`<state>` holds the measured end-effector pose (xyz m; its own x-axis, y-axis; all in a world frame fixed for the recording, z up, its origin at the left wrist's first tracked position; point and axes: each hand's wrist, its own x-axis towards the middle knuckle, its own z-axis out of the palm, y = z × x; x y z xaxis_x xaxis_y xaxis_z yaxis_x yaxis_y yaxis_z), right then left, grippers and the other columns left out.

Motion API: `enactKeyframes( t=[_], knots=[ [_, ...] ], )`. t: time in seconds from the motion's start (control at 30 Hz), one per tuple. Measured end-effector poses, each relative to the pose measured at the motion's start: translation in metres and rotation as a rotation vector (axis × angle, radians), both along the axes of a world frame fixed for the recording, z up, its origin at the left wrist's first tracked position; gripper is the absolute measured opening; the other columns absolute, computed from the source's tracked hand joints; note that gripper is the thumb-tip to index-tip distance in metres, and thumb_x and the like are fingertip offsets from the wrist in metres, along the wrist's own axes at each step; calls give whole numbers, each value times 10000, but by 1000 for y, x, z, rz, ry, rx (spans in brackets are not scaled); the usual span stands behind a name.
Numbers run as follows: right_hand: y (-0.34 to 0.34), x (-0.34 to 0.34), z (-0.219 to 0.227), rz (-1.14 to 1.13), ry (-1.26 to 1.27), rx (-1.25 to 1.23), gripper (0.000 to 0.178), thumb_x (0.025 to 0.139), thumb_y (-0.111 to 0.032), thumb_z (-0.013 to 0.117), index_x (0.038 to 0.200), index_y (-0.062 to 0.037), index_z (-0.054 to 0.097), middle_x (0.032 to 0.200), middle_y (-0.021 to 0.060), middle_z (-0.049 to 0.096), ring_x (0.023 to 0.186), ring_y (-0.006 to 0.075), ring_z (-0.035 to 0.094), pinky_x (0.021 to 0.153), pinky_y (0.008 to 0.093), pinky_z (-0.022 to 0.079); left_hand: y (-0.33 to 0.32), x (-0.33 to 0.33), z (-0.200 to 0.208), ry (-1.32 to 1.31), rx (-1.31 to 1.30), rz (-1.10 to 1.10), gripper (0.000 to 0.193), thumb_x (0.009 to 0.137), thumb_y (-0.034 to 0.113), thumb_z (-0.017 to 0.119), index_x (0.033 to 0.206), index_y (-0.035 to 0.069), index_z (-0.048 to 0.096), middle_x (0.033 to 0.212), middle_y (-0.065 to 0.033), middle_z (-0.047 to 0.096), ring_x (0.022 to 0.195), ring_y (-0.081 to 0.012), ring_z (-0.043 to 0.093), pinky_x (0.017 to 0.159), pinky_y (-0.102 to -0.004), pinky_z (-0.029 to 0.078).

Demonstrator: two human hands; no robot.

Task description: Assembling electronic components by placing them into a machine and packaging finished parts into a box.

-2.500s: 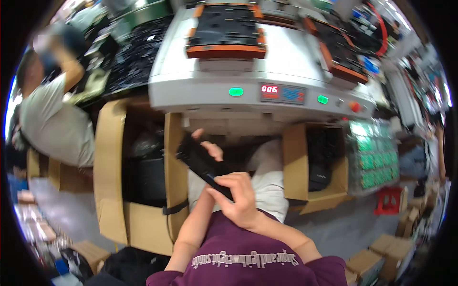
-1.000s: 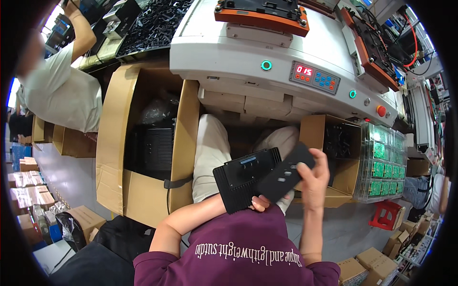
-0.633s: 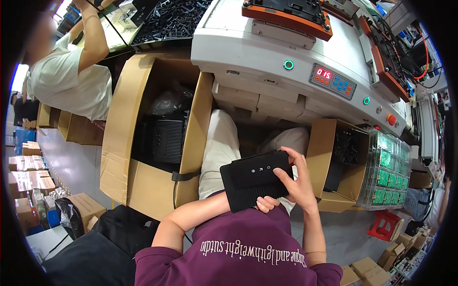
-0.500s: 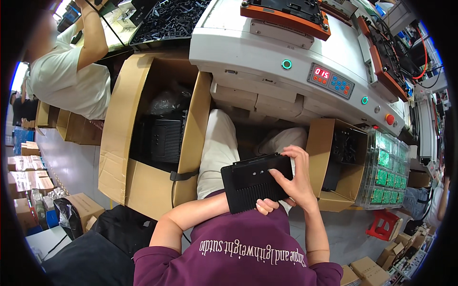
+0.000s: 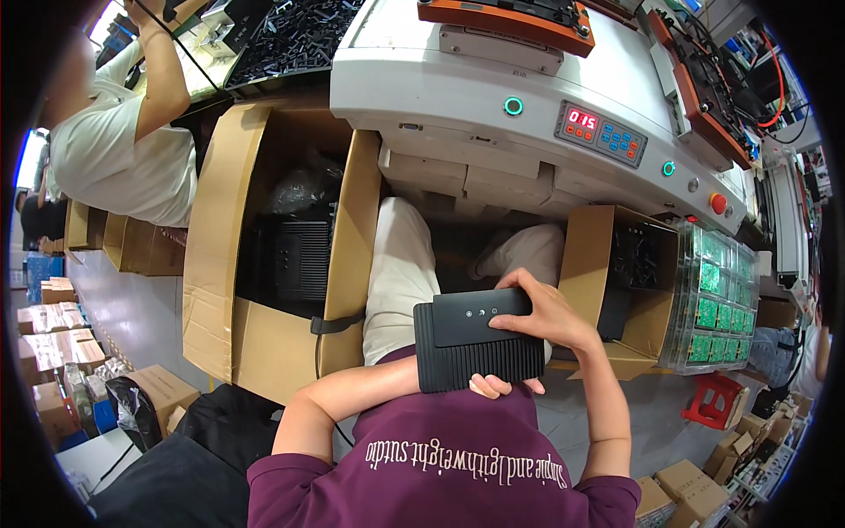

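Observation:
Above my lap is a black plastic housing (image 5: 480, 363), ribbed on its lower part, with a smooth panel carrying three small marks along its upper part. My left hand (image 5: 493, 385) supports it from beneath; its fingertips curl up past the lower edge, and the palm is hidden. At the upper right, my right hand (image 5: 547, 312) grips the smooth panel, thumb on the face and fingers over the far edge. To the left, an open cardboard box (image 5: 251, 339) contains similar black ribbed housings (image 5: 302, 260) and clear plastic wrap.
Ahead stands a white machine (image 5: 422, 92) with orange-framed fixtures (image 5: 510, 25), a lit control panel (image 5: 601, 132) and a red button (image 5: 718, 203). At right are a smaller carton (image 5: 588, 264) of black parts and clear trays (image 5: 709, 304) of green circuit boards. A co-worker (image 5: 123, 150) sits at left.
The housing has turned so its face shows squarely and its smooth panel looks flat. My right hand has shifted up, its fingers now over the far edge. The view has shifted slightly.

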<state>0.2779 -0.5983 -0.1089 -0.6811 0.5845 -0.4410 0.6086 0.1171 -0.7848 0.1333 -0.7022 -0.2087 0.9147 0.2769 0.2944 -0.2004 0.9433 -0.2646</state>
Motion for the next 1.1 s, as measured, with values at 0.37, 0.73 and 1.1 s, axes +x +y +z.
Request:
enactKeyframes(
  t=[0.37, 0.73, 1.1],
  knots=[
    [-12, 25, -24, -635, 330, -224, 357, 814, -186, 699, 1089, -5, 560, 962, 18, 600, 917, 82, 540, 835, 228, 426, 13, -67, 26, 1035, 329, 789, 551, 900, 182, 598, 1378, 31, 368, 1342, -101, 480, 1200, -219, 497, 984, -362, 438],
    [-55, -6, -32, -826, 448, -291, 197, 901, -174, 624, 985, -32, 516, 910, 13, 586, 842, 56, 537, 770, 209, 431, 53, -56, 51, 1744, 300, 1005, 854, 731, 114, 766, 1407, 13, 254, 1181, -112, 522, 1068, -175, 539, 904, -306, 461],
    [-18, 25, 12, 109, 202, 1107, 501, 663, -41, 700, 1133, -203, 640, 1230, 56, 559, 1149, 281, 516, 921, 427, 450, 44, -65, 48, 1438, 144, 591, 886, 726, 161, 770, 1437, 46, 254, 1217, -115, 546, 1095, -202, 554, 926, -337, 464]
  ],
)
